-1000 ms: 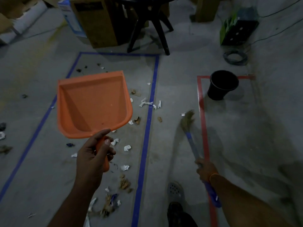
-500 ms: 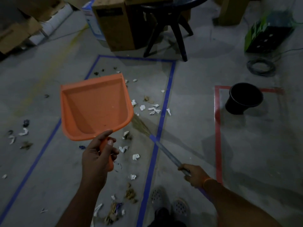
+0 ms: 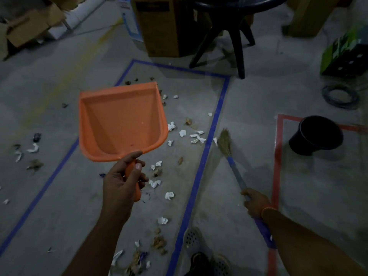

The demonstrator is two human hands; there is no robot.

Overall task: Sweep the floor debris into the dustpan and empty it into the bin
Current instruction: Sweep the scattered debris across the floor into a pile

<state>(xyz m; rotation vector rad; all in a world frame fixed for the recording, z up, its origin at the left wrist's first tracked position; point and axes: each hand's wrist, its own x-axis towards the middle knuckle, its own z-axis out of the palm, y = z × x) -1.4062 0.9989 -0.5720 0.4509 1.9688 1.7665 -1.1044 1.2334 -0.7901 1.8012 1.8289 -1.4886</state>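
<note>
My left hand (image 3: 123, 182) grips the handle of an orange dustpan (image 3: 119, 120), held up in the air with nothing in its tray. My right hand (image 3: 255, 202) grips the blue handle of a small straw broom (image 3: 225, 142), whose bristles point at the floor just right of the blue tape line. White paper scraps and brown bits of debris (image 3: 169, 176) lie scattered inside the blue-taped rectangle. A black bin (image 3: 316, 134) stands on the floor at the right, at the corner of a red-taped area.
A dark plastic chair (image 3: 235, 32) and cardboard boxes (image 3: 159, 26) stand at the far end. More debris (image 3: 29, 152) lies left of the blue tape. A coiled cable (image 3: 340, 96) and a green box (image 3: 346, 56) sit at right. My shoes (image 3: 201, 255) are at the bottom.
The broom head swung from left of the blue tape line, by the dustpan, back to its right side. The dustpan stays raised in my left hand.
</note>
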